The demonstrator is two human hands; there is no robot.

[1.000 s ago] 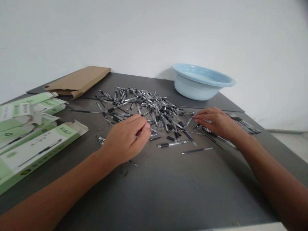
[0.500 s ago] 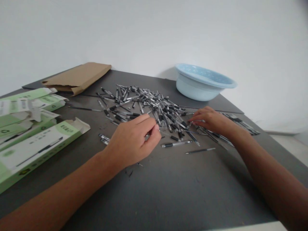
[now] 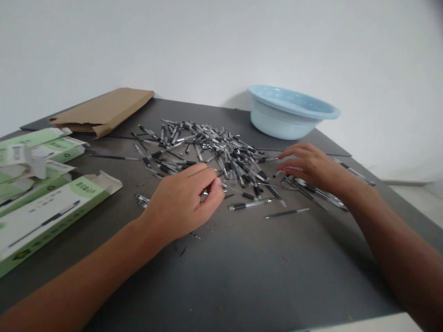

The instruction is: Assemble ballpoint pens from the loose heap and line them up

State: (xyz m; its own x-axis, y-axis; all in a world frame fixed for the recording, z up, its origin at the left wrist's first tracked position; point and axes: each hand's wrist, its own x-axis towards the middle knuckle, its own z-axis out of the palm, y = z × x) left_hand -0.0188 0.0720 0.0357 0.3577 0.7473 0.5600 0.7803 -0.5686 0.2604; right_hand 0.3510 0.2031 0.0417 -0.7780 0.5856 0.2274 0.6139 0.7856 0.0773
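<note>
A loose pile of pen parts [image 3: 221, 147], clear barrels and black grips among them, lies in the middle of the grey table [image 3: 242, 272]. My left hand [image 3: 187, 198] is closed at the near side of the pile, thumb against curled fingers; what it pinches is hidden. Over the pile's right edge, my right hand [image 3: 308, 168] has its fingers apart, above several pens [image 3: 325, 196] lying side by side. A single pen [image 3: 251, 204] and a thin refill [image 3: 286, 213] lie between the hands.
Green and white pen boxes [image 3: 51, 216] are stacked at the left. Behind them lies a brown paper bag [image 3: 107, 108]. A light blue basin [image 3: 284, 120] stands at the back right, near the white wall [image 3: 194, 46].
My right hand has lifted slightly and its fingers have spread, showing more of the pens beneath. My left hand stays closed near the pile. The whole view has shifted a little.
</note>
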